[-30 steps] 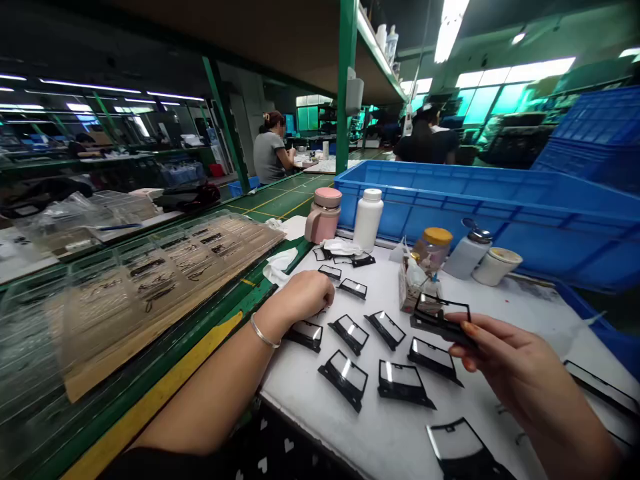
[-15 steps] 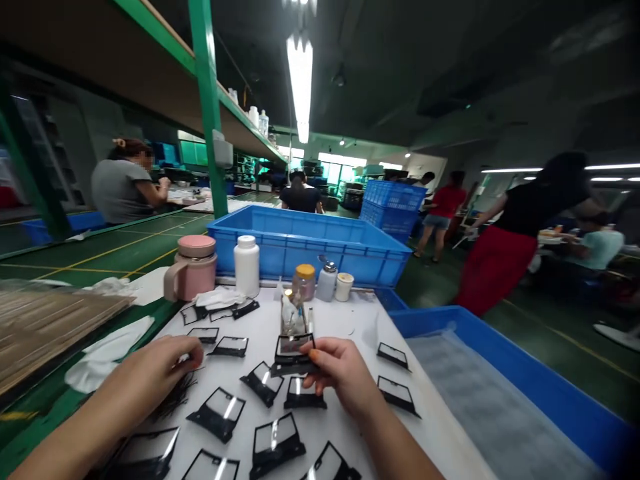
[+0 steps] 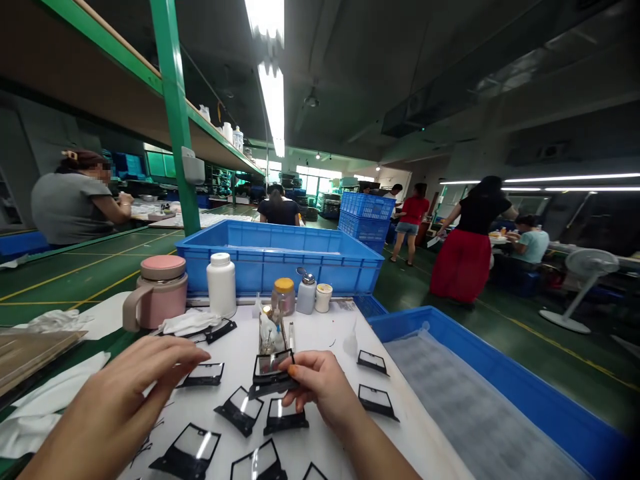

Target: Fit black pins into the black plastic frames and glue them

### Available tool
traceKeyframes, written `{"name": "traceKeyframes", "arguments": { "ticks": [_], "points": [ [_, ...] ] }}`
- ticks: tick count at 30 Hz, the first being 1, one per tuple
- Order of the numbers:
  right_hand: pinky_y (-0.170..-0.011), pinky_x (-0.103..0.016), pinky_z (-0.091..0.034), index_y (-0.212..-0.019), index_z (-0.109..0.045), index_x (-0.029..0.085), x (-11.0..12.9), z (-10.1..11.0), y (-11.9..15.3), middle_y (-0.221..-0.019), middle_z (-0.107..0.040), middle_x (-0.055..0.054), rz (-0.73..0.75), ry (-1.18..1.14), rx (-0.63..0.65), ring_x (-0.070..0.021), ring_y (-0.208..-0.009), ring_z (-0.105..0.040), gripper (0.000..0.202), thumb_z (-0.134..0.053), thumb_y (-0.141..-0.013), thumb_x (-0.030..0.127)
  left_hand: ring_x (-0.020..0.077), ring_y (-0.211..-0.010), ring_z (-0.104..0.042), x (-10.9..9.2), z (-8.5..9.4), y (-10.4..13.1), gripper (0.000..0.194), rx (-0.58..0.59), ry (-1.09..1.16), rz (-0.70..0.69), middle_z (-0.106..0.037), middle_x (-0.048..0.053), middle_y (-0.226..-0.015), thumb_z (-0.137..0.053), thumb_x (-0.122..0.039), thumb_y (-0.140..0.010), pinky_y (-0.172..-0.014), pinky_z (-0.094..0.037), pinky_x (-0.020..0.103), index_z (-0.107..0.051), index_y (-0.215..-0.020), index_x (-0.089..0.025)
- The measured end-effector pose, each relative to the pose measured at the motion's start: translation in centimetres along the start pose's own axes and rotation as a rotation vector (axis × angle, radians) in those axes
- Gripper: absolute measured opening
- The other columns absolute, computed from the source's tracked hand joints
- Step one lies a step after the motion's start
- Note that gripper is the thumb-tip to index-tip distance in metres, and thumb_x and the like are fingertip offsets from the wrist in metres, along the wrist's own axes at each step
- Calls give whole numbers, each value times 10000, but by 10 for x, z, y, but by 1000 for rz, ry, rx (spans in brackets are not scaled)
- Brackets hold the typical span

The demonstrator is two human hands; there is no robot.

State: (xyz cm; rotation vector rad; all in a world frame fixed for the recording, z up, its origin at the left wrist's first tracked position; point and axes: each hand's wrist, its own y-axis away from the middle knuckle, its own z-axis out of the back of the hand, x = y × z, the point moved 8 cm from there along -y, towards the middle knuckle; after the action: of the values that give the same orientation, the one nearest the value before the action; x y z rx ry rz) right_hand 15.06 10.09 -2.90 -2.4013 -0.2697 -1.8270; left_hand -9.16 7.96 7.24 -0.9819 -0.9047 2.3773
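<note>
My right hand (image 3: 320, 387) pinches a black plastic frame with a clear window (image 3: 273, 370) by its right edge, tilted up above the white tabletop (image 3: 325, 333). My left hand (image 3: 127, 380) hovers at the left, fingers stretched forward and thumb apart, with nothing visible in it. Just beyond its fingertips lies another black frame (image 3: 204, 375). Several similar frames are spread below and to the right, including a windowed frame (image 3: 240, 410) and a second one (image 3: 376, 400). Thin dark strips (image 3: 143, 447) lie partly hidden beside my left wrist.
Along the back stand a pink mug (image 3: 163, 293), a white bottle (image 3: 221, 285), a yellow-lidded jar (image 3: 284, 297) and a pump bottle (image 3: 306, 293). Behind them is a blue crate (image 3: 280, 267); another blue bin (image 3: 450, 373) is at the right. Several people are further off.
My left hand has moved from its closed-finger pose by the dark strips to an opened one. My right hand still holds the frame. The view has turned to the right.
</note>
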Motion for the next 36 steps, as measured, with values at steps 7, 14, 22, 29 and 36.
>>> {"name": "traceKeyframes", "arguments": {
  "ticks": [7, 14, 22, 29, 36],
  "points": [
    [-400, -165, -414, -889, -714, 80, 2, 9, -3, -744, -708, -110, 23, 16, -29, -166, -540, -683, 397, -753, -693, 423, 208, -779, -695, 18, -45, 19, 290, 189, 207, 168, -729, 24, -903, -641, -523, -766, -672, -577, 224, -740, -887, -278],
    [-398, -173, -412, -872, -720, 85, 3, 6, -1, -751, -703, -98, 26, 35, -31, -158, -525, -671, 383, -767, -684, 416, 197, -648, -661, 34, -73, 31, 363, 334, 416, 408, -699, 41, -845, -683, -561, -693, -598, -568, 254, -721, -813, -221],
    [-424, -183, -437, -892, -707, 97, 12, 2, 4, -770, -698, -83, 99, 68, -49, -159, -551, -681, 395, -759, -698, 437, 285, -1015, -628, 29, -72, 29, 327, 400, 458, 484, -696, 71, -1056, -648, -538, -754, -875, -508, 353, -671, -776, -213],
    [-435, -191, -444, -872, -704, 92, 18, -24, 12, -738, -701, -79, 91, 130, -35, -167, -563, -682, 407, -764, -686, 448, 273, -991, -633, 4, -85, 34, 259, 560, 735, 544, -682, 93, -1119, -669, -439, -750, -799, -514, 323, -645, -719, -183],
    [-457, -210, -454, -854, -699, 86, 19, -52, 13, -690, -688, -71, 53, 174, -4, -190, -604, -689, 427, -764, -676, 468, 225, -822, -631, 5, -82, 32, 298, 459, 833, 585, -699, 101, -981, -720, -432, -682, -688, -514, 285, -708, -759, -144]
  ]
}}
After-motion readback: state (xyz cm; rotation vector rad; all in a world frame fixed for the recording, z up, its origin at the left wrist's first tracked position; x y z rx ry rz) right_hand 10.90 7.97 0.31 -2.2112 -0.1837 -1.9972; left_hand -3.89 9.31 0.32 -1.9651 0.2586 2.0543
